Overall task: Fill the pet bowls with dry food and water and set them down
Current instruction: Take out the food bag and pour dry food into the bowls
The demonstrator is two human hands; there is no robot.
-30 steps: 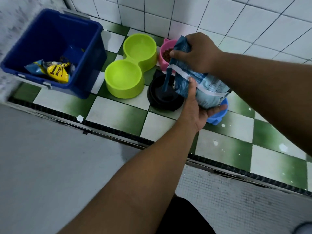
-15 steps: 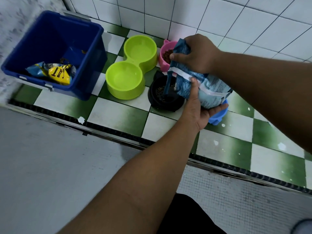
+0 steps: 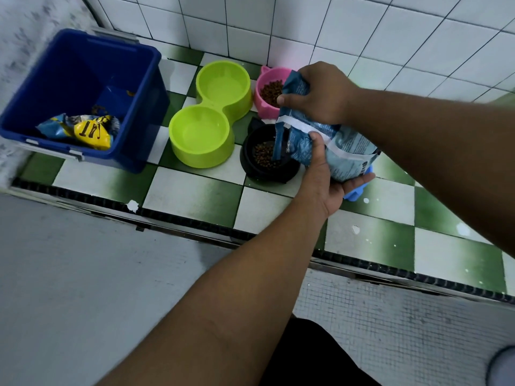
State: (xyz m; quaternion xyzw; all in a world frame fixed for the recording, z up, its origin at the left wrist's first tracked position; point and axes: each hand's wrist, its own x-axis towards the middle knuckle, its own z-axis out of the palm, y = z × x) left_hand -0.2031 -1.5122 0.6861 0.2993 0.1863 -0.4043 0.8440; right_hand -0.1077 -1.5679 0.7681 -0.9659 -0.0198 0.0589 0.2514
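My left hand (image 3: 324, 179) cups the base of the crinkled pale-blue plastic food bag (image 3: 342, 151), fingers (image 3: 362, 178) curled beneath, thumb pressed on its face. The bag tilts, torn mouth down over the round black plastic bowl (image 3: 264, 176) on the green-and-white tiled ledge (image 3: 195, 196), brown kibble (image 3: 263, 156) heaped inside. A blue thing (image 3: 355, 192), perhaps another bowl, hides under the bag. My right hand (image 3: 323, 93) pinches the bag's upper corner, in front of the kibble-filled pink bowl (image 3: 260, 107).
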